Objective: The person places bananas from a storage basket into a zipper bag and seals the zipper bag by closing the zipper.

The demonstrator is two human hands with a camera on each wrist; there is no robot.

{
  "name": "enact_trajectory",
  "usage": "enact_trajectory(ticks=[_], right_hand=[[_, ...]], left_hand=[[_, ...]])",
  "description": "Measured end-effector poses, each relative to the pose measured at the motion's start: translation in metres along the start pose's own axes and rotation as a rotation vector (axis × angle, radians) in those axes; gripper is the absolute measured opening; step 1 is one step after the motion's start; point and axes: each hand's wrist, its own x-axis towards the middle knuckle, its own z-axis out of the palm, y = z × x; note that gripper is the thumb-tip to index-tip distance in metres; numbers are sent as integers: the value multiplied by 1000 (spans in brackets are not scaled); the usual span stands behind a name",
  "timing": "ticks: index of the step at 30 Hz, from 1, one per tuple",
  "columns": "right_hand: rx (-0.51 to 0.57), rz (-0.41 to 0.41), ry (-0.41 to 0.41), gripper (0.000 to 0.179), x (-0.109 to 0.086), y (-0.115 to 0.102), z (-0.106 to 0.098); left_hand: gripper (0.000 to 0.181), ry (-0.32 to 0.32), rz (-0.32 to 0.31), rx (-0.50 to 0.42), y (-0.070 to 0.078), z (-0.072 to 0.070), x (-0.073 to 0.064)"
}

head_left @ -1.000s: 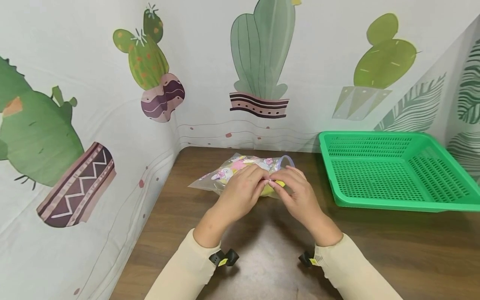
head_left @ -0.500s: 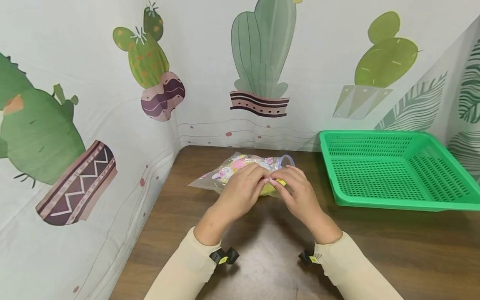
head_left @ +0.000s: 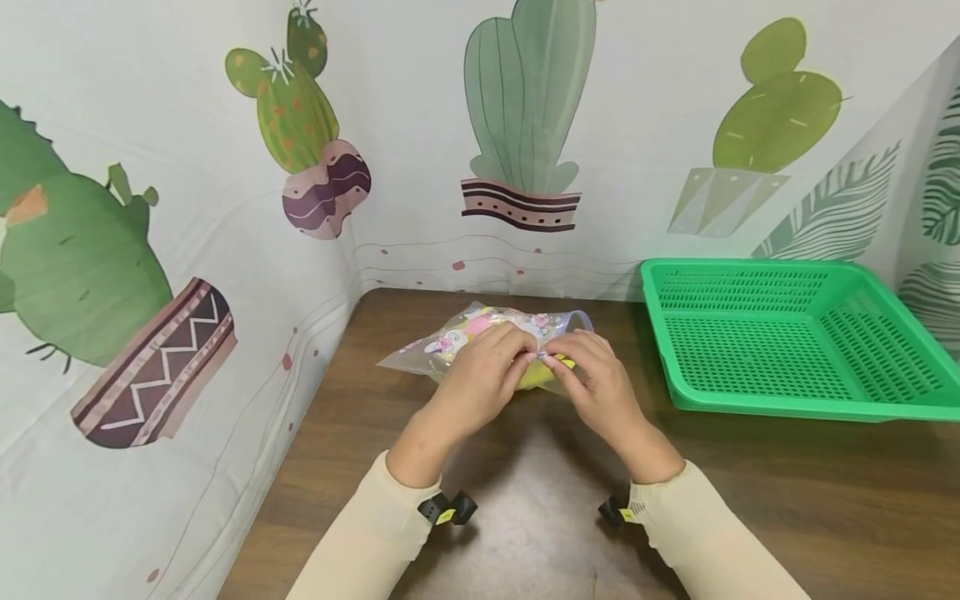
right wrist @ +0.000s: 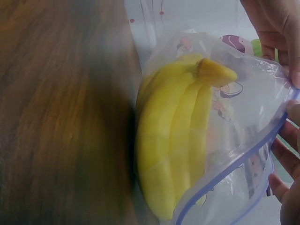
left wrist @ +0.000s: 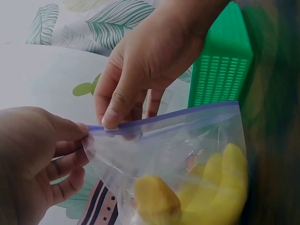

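Observation:
A clear zip bag (head_left: 420, 357) printed with cartoon figures lies at the back of the table, with a bunch of bananas (right wrist: 171, 131) inside. Its purple zip strip (left wrist: 187, 112) runs along the mouth. My left hand (head_left: 478, 377) pinches one end of that strip between thumb and fingers. Close beside it, my right hand (head_left: 600, 379) pinches the strip at a small white slider (left wrist: 111, 129), thumb on the near side. In the right wrist view the two purple edges (right wrist: 234, 164) stand apart beyond the right hand, so that part of the mouth gapes.
To the right of the bag stands a green perforated plastic basket (head_left: 660, 350). A white cactus-print cloth (head_left: 420, 208) hangs behind and to the left of the brown wooden table (head_left: 525, 517).
Both hands keep their pinch at the bag's mouth. The right fingers have shifted very slightly rightward, and a bit of purple strip now shows between the hands. Bag and basket stay put.

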Motion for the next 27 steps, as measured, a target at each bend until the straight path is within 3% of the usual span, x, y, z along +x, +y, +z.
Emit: enact_trajectory(ticks=[8,13,27], right_hand=[[0,41,13,17,0,-3,0],[11,48,21,17,-1,-4,0],[21,22,35,18,-2,-6,5]], left_hand=[[7,12,-22,-48,-2,4,0],[10,-21,-37,-15,-3,7,1],[7,10,-1,41,-3,9,-2]])
